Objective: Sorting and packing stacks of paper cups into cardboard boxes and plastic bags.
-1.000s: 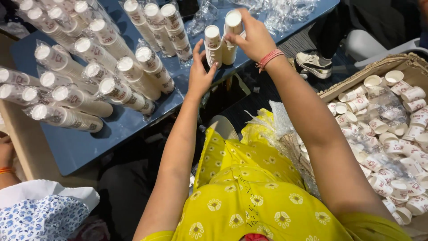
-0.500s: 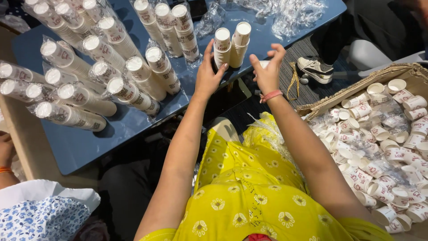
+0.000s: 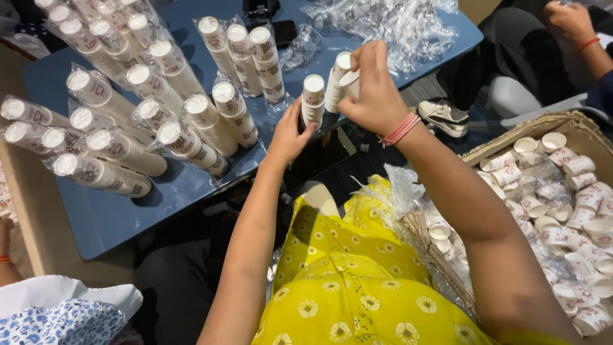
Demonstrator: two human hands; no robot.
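Two short stacks of small white paper cups stand near the front edge of a blue table [image 3: 115, 217]. My left hand [image 3: 288, 135] wraps around the nearer stack [image 3: 313, 96] from below. My right hand [image 3: 373, 92] pinches a single paper cup [image 3: 350, 79], tilted against the top of the second stack [image 3: 337, 86]. A red thread band circles my right wrist.
Several plastic-wrapped cup stacks [image 3: 185, 134] stand across the table's left and middle. Crumpled clear wrap [image 3: 396, 22] lies at the far right of it. A cardboard box [image 3: 575, 134] of loose cups [image 3: 568, 211] sits at my right. Another person's hand [image 3: 571, 22] is top right; someone's arm [image 3: 5, 252] at left.
My right hand dropped away from the stacks toward the box side, then came back up with a single cup to the second stack. The left hand stayed on the nearer stack.
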